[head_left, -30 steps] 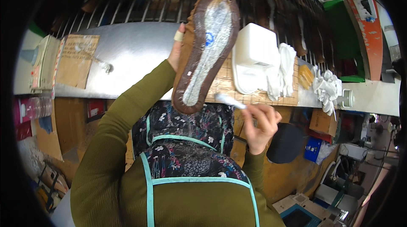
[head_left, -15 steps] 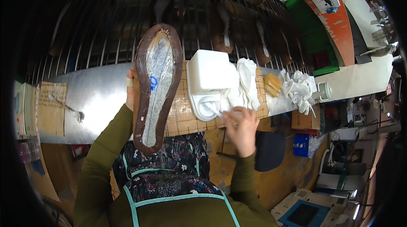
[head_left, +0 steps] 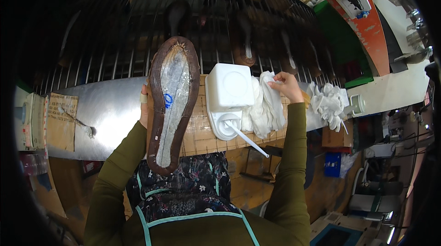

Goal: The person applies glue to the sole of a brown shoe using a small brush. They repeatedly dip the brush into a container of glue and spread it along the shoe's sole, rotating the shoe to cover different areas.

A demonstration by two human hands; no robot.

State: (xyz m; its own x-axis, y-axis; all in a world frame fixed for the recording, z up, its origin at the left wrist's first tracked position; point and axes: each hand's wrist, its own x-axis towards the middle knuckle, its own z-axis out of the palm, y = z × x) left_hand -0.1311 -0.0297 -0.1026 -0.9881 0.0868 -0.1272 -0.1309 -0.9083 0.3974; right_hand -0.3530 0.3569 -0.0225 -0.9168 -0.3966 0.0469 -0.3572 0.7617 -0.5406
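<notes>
My left hand (head_left: 144, 106) holds a brown shoe (head_left: 155, 108) on edge from its left side, with the underside facing me; most of the fingers are hidden behind it. A pale band wraps one visible finger. The shoe's grey bottom (head_left: 177, 82) carries a blue handwritten mark and looks shiny. Out to the right, my right hand (head_left: 290, 88) pinches the upper end of a white cloth glove (head_left: 273, 103) lying on the cardboard. Between my hands stands a white plastic glue pot (head_left: 229, 87), and a white-handled brush (head_left: 250, 141) leans out of its small front cup.
Behind the bench (head_left: 108, 117) runs a rack of metal bars (head_left: 211, 39) with several brown shoes on it. A cardboard sheet (head_left: 197, 140) lies under the pot. Further right are a bunched pair of white gloves (head_left: 328, 101) and a white mug-like container (head_left: 357, 104).
My right hand has let go of the brush, leaving it in the cup, and moved up and right to the white glove. The shoe stays in my left hand.
</notes>
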